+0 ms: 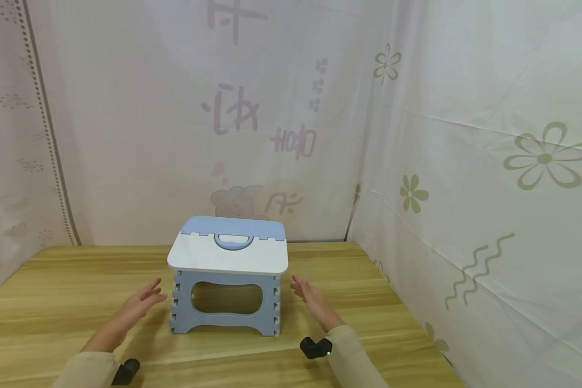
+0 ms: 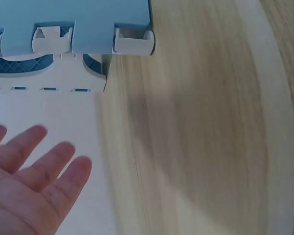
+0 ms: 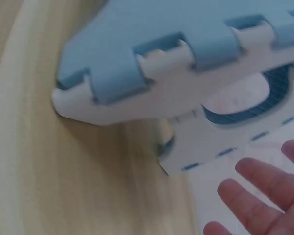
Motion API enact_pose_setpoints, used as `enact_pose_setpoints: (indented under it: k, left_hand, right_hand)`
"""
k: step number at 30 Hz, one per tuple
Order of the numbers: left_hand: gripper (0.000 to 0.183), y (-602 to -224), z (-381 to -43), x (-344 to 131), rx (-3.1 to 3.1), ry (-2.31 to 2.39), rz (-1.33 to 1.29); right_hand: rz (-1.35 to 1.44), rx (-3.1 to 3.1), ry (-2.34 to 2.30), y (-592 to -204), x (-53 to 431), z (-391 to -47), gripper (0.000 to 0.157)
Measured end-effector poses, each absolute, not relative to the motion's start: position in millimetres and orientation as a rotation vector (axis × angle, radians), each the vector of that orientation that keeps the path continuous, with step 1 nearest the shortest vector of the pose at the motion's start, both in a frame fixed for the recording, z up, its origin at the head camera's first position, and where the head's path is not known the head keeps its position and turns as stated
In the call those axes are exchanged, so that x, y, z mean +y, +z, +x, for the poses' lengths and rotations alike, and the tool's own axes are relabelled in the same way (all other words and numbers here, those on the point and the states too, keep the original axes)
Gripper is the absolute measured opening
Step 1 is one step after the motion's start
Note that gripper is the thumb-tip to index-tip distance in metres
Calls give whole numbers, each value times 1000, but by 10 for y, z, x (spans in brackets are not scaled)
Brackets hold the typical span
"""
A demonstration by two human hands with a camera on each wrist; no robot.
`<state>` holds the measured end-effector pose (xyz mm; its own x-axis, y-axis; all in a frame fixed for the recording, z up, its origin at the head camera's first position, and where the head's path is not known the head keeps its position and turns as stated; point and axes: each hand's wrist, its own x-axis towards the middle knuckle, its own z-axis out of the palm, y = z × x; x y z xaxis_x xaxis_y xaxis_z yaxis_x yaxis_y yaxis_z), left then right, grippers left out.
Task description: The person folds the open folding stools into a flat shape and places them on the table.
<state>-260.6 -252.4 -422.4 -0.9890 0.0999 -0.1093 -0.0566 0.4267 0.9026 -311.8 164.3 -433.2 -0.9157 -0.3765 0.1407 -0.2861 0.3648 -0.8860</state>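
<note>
Smooth plastic stool [image 1: 229,261], wood-grained tabletop [image 1: 378,312]

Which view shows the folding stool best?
The head view: the folding stool stands whole and uncovered there, top and front visible. The left wrist view shows only a cropped, hinged part; the right wrist view crops it too, with blur.

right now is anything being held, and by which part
Nothing is held: the left hand and right hand flank the stool without gripping it.

Left hand [image 1: 133,311] and right hand [image 1: 316,304] hung well apart, palms inward, fingers [image 2: 74,177] loosely extended; arms [image 1: 355,355] angled inward.
</note>
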Motion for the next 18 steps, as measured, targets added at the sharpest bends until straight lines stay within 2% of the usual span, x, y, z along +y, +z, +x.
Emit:
enact_pose_setpoints:
  k: [5,12,18]
  left_hand:
    - [73,-4245,-2612,-2465,2526,1586,78]
    - [73,-4252,-2649,-2409,2526,1559,115]
    - [75,-4248,-2653,-2360,2523,1570,108]
  right_hand:
    - [-700,2469,-1518,-4369,1561,-3097,76]
    - [-744,2426,-1533,-4382,1490,-3068,66]
    - [-730,2424,-1505,-4385,1447,-3044,69]
